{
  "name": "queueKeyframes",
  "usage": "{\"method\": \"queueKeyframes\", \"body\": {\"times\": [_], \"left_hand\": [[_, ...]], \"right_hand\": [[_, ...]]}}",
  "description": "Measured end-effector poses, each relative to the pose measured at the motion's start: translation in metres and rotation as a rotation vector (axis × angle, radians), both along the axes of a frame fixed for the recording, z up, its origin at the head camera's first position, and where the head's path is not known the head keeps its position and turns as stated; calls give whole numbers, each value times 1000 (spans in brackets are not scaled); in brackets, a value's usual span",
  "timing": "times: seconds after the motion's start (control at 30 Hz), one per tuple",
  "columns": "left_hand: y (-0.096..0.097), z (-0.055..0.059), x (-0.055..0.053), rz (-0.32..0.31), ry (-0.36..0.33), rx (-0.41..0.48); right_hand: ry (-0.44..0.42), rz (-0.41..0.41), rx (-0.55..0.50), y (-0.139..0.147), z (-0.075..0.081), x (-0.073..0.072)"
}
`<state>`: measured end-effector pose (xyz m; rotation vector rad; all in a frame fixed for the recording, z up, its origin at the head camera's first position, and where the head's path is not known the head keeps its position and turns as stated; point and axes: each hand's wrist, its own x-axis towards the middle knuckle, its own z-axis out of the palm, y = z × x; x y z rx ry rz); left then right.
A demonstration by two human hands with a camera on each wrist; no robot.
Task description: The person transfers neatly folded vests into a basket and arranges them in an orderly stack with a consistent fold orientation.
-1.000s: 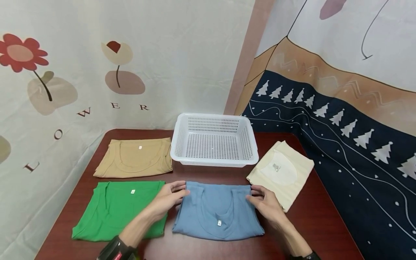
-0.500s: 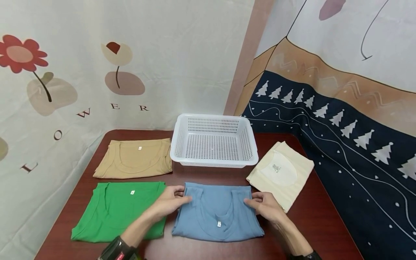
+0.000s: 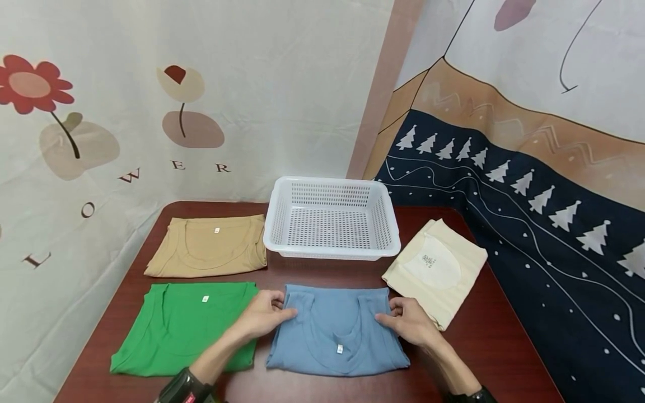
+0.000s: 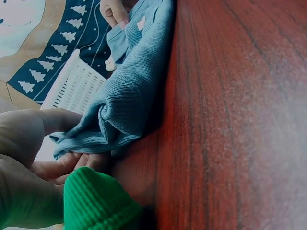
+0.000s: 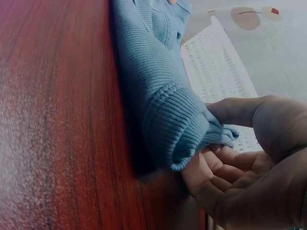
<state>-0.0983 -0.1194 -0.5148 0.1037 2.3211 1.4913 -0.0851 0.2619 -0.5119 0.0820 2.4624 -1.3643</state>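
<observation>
A folded blue ribbed shirt (image 3: 336,330) lies on the table at the front middle, its neckline and small white tag facing up. My left hand (image 3: 264,314) pinches its left edge, thumb on top and fingers beneath, as the left wrist view shows. Across from it, my right hand (image 3: 410,322) grips the right edge the same way; in the right wrist view the fingers (image 5: 228,165) reach under the cloth. Beside my left forearm lies a folded green shirt (image 3: 176,330). A cream folded cloth (image 3: 453,274) with a pale oval patch is just beyond my right hand.
A white perforated plastic basket (image 3: 332,249) stands at the back middle of the brown table (image 3: 484,352). To its left lies a folded tan shirt (image 3: 211,246). Patterned curtains (image 3: 282,101) hang behind the table and along its right side.
Both thumbs have moved slightly inward over the blue shirt's edges, and the fingers have slid further under. The shirt and the other things keep their places.
</observation>
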Motion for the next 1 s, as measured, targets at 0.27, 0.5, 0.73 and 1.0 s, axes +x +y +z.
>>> {"method": "queueKeyframes", "body": {"times": [0.27, 0.5, 0.73, 1.0], "left_hand": [[-2, -1, 0, -13, -5, 9], [-7, 2, 0, -53, 9, 51], [-13, 10, 1, -86, 21, 107], [-22, 31, -7, -118, 59, 129]], "right_hand": [[30, 93, -28, 5, 0, 1], [52, 151, -48, 11, 1, -1], [37, 196, -156, 14, 6, -2], [21, 212, -261, 17, 29, -5]]}}
